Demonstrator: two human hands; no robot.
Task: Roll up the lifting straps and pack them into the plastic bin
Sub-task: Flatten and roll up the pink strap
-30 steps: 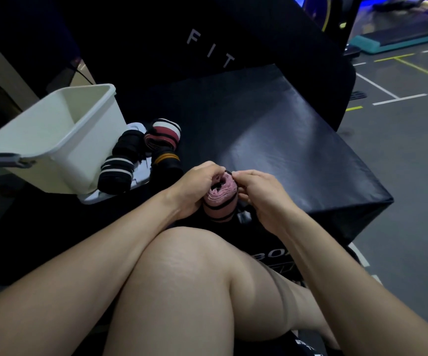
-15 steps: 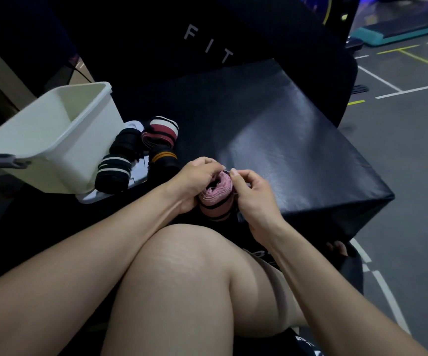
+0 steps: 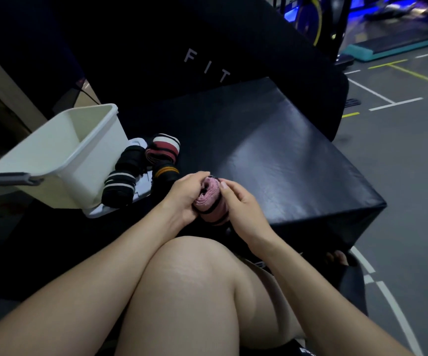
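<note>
Black padded box (image 3: 272, 160) serves as work surface. Left hand (image 3: 184, 195) and right hand (image 3: 238, 204) both curl around one pink rolled strap (image 3: 210, 199) between them. Four rolled straps (image 3: 141, 170) lie just left of the hands, beside one white bin (image 3: 61, 155).

This is a gym. A padded black box (image 3: 272, 160) stands on a grey rubber floor (image 3: 408, 176) marked with white and yellow lines, and a taller black pad lettered "FIT" (image 3: 205, 65) stands behind the box. Beyond the box, at the far right, sit a teal step platform (image 3: 392, 46) and blue-lit exercise machines (image 3: 308, 19).
</note>
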